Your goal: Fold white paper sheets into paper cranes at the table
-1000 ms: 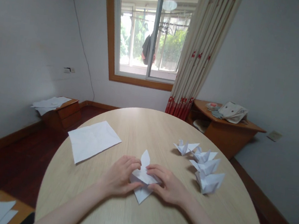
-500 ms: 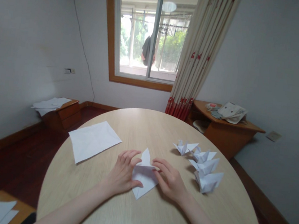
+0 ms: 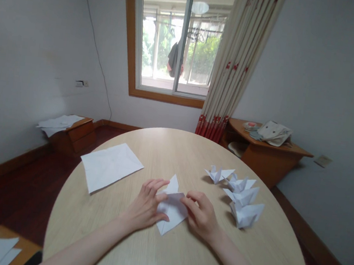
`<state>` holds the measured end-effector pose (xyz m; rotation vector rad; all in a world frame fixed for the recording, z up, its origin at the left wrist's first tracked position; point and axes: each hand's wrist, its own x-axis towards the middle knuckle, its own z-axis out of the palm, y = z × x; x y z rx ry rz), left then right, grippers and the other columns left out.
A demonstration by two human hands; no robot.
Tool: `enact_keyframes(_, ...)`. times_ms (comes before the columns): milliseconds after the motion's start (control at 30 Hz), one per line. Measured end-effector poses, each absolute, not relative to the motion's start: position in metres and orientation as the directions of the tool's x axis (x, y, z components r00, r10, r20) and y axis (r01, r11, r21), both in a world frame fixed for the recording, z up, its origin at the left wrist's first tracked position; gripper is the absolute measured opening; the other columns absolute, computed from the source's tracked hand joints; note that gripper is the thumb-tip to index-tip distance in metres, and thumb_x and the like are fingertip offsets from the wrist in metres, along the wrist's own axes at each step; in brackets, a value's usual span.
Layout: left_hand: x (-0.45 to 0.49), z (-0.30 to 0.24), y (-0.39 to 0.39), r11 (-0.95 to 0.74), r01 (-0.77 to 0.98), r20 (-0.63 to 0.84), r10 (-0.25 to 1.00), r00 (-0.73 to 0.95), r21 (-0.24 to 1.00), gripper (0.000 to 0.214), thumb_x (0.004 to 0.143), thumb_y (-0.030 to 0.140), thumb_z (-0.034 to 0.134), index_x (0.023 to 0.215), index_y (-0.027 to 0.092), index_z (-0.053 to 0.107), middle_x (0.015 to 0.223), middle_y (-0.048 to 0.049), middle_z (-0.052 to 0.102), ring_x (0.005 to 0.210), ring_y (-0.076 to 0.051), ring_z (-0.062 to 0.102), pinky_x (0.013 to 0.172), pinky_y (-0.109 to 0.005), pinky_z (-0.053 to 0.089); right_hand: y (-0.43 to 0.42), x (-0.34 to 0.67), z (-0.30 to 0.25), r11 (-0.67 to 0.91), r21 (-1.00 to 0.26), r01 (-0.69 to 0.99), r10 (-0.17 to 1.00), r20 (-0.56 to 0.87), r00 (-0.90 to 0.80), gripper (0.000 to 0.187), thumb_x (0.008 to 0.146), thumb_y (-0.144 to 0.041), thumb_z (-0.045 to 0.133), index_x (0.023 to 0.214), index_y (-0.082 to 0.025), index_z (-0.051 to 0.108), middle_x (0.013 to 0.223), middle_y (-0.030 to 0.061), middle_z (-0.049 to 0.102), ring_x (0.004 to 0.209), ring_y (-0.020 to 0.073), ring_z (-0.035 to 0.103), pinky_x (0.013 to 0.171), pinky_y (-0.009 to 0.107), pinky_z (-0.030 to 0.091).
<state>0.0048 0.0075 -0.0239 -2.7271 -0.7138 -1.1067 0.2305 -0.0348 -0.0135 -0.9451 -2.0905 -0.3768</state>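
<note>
A partly folded sheet of white paper (image 3: pixel 172 211) lies on the round table between my hands, one point toward me and a narrow tip pointing away. My left hand (image 3: pixel 146 202) grips its left side, the thumb flat on the lower part and the fingers at the upper left edge. With thumb and forefinger, my right hand (image 3: pixel 201 215) pinches the upper right corner of the raised flap; its other fingers are curled. Several folded paper cranes (image 3: pixel 246 214) stand in a row to the right of my right hand.
A stack of white paper (image 3: pixel 111 167) lies at the left of the round table (image 3: pixel 175 143). Beyond it stands a low drawer cabinet (image 3: pixel 81 133) with papers on top. A corner desk (image 3: pixel 271 152) holding a cloth bag (image 3: pixel 275 133) is at the back right.
My right fingers have curled in and closed on the flap's right corner. The flap's right side now sits slightly higher. My left hand has barely moved.
</note>
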Motion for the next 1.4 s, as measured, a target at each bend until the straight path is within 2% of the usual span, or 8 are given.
enact_keyframes(133,0.005,-0.023,0.008,-0.88,0.474,0.681,0.369,0.633,0.036,0.056,0.081,0.055,0.063,0.121,0.022,0.041,0.135,-0.0154,0.044,0.125,-0.031,0.038,0.105,-0.051,0.029,-0.033,0.23,-0.014,0.682,-0.035,0.73,0.477,0.778,-0.408,0.037,0.087,-0.006,0.042,0.114,-0.022,0.061,0.091,0.0086,0.062,0.077,0.02,0.058,0.065,0.032,0.05)
enact_keyframes(300,0.005,-0.021,0.008,-0.859,0.51,0.649,0.409,0.642,0.037,0.068,0.08,0.065,0.057,0.13,0.021,0.043,0.136,-0.0159,0.044,0.126,-0.033,0.038,0.107,-0.05,0.026,-0.031,0.228,-0.016,0.674,-0.053,0.737,0.509,0.756,-0.411,0.048,0.087,-0.007,0.042,0.131,-0.024,0.051,0.102,0.0111,0.062,0.088,0.0227,0.059,0.072,0.036,0.053)
enact_keyframes(533,0.004,-0.022,0.01,-0.849,0.528,0.621,0.416,0.664,0.004,0.066,0.08,0.066,0.056,0.127,0.021,0.049,0.141,-0.0168,0.041,0.13,-0.033,0.033,0.107,-0.052,0.024,-0.03,0.228,-0.014,0.635,-0.029,0.772,0.548,0.721,-0.424,0.055,0.086,-0.006,0.041,0.139,-0.023,0.043,0.116,0.0137,0.06,0.104,0.0267,0.055,0.083,0.043,0.051)
enact_keyframes(767,0.003,-0.024,0.012,-0.832,0.555,0.586,0.437,0.683,-0.027,0.06,0.077,0.063,0.062,0.12,0.022,0.055,0.144,-0.0154,0.038,0.131,-0.034,0.031,0.107,-0.054,0.022,-0.03,0.224,-0.013,0.621,0.003,0.784,0.561,0.697,-0.447,0.044,0.086,-0.007,0.044,0.128,-0.016,0.052,0.127,0.0154,0.056,0.114,0.0284,0.048,0.091,0.046,0.047)
enact_keyframes(1000,0.003,-0.02,0.012,-0.825,0.565,0.562,0.458,0.689,-0.019,0.059,0.075,0.061,0.066,0.12,0.024,0.055,0.146,-0.0141,0.037,0.133,-0.034,0.03,0.107,-0.054,0.021,-0.03,0.222,-0.012,0.625,-0.01,0.781,0.617,0.62,-0.485,0.042,0.083,-0.004,0.044,0.122,-0.014,0.056,0.126,0.0142,0.059,0.114,0.0292,0.047,0.091,0.048,0.041)
enact_keyframes(1133,0.003,-0.019,0.011,-0.82,0.572,0.544,0.474,0.692,-0.013,0.057,0.076,0.06,0.067,0.119,0.024,0.057,0.146,-0.0128,0.038,0.133,-0.034,0.03,0.108,-0.054,0.02,-0.031,0.22,-0.009,0.618,-0.009,0.786,0.657,0.554,-0.511,0.034,0.087,-0.008,0.045,0.116,-0.016,0.06,0.123,0.0095,0.063,0.122,0.0287,0.043,0.1,0.05,0.029)
enact_keyframes(1267,0.003,-0.019,0.011,-0.813,0.582,0.544,0.476,0.691,-0.028,0.052,0.08,0.061,0.062,0.115,0.022,0.059,0.145,-0.0121,0.04,0.132,-0.033,0.031,0.109,-0.052,0.019,-0.03,0.22,-0.01,0.573,0.022,0.819,0.685,0.536,-0.493,0.026,0.093,-0.019,0.047,0.113,-0.022,0.063,0.118,0.0053,0.067,0.13,0.0259,0.039,0.108,0.049,0.014)
enact_keyframes(1400,0.002,-0.021,0.013,-0.795,0.603,0.56,0.471,0.681,-0.064,0.044,0.086,0.057,0.056,0.113,0.022,0.061,0.144,-0.011,0.042,0.132,-0.03,0.032,0.11,-0.05,0.018,-0.028,0.22,-0.014,0.555,0.072,0.829,0.689,0.519,-0.506,0.021,0.094,-0.024,0.049,0.106,-0.024,0.065,0.112,0.0038,0.069,0.131,0.0246,0.04,0.11,0.048,0.01)
